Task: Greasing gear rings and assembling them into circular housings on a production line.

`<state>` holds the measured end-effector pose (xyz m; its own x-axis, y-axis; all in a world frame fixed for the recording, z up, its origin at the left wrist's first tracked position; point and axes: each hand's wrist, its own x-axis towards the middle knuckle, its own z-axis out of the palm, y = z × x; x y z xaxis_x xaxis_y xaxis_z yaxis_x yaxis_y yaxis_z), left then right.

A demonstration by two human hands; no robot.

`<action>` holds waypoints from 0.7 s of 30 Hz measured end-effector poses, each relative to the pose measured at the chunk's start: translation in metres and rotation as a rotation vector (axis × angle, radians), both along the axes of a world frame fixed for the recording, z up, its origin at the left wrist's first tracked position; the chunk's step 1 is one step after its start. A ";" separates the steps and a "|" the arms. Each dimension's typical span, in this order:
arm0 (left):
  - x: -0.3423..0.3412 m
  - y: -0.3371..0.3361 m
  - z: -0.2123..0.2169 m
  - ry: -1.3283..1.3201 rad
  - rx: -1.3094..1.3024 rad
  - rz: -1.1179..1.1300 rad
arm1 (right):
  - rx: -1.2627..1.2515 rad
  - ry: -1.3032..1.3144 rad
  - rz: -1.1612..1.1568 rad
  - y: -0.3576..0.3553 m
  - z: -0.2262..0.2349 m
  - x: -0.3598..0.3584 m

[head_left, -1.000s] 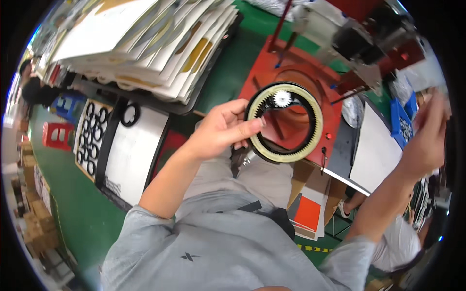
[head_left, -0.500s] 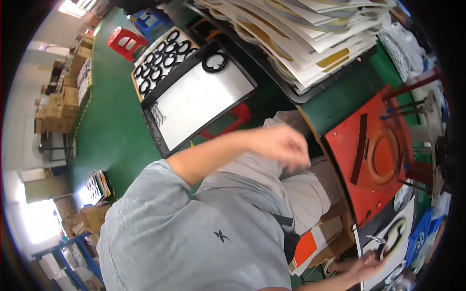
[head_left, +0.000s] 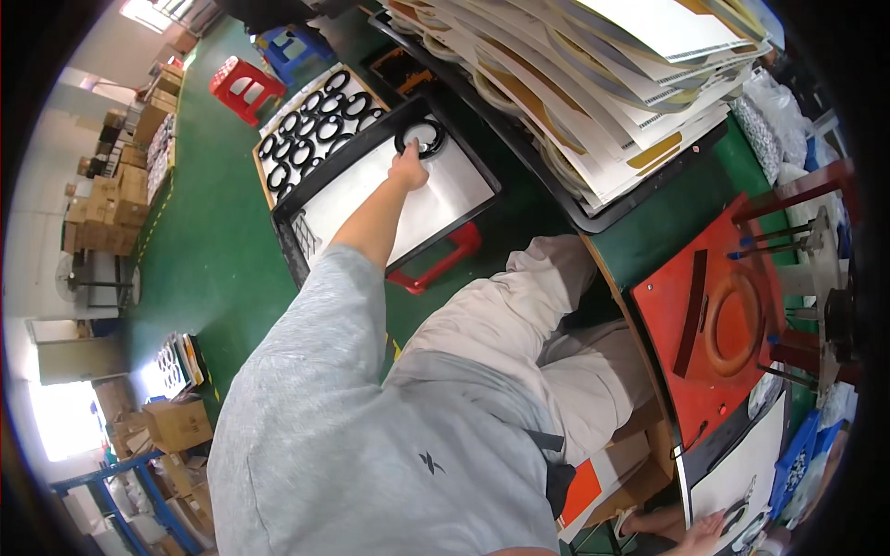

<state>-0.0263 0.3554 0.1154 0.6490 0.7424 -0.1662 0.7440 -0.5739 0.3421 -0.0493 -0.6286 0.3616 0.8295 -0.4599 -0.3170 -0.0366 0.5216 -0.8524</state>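
My left hand [head_left: 408, 170] reaches out at the end of a straight arm into a black-rimmed tray [head_left: 477, 162] with a white bottom. Its fingers are closed at the near edge of a black ring [head_left: 432, 137] lying near the tray's far end. At the lower right, my right hand [head_left: 706, 534] is partly cut off by the picture's dark rim. Its fingers look closed beside a small dark ring-shaped piece [head_left: 734, 515] on a white sheet [head_left: 737, 473]; what they hold is too small to make out.
Beyond the tray lies a board with several black rings [head_left: 303, 150]. Layered white sheets [head_left: 593, 102] are piled high at the upper right. A red plate [head_left: 667, 310] with an orange-brown ring [head_left: 732, 324] is on the right-hand bench. Red [head_left: 246, 88] and blue stools [head_left: 289, 51] stand far left.
My left hand has swung from above my lap out to the ring in the tray, its arm straightening. My right hand now sits lower, nearer the picture's bottom edge. The whole view has shifted slightly.
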 end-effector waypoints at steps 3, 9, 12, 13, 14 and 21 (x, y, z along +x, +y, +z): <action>0.011 -0.036 0.015 0.200 0.084 -0.032 | -0.108 -0.012 0.185 0.015 -0.009 -0.015; -0.012 -0.028 0.018 0.112 0.168 -0.044 | -0.471 0.109 0.356 0.220 0.028 -0.029; -0.015 -0.021 0.013 0.126 0.205 -0.090 | -0.601 0.138 0.661 0.262 0.016 -0.036; -0.016 -0.020 0.013 0.178 0.205 -0.163 | -0.624 0.113 0.729 0.276 0.008 -0.037; -0.010 -0.030 0.012 0.162 0.238 -0.175 | -0.597 0.094 0.838 0.296 0.013 -0.039; -0.049 -0.070 0.011 0.423 0.234 -0.275 | -0.522 0.047 1.136 0.375 -0.007 -0.041</action>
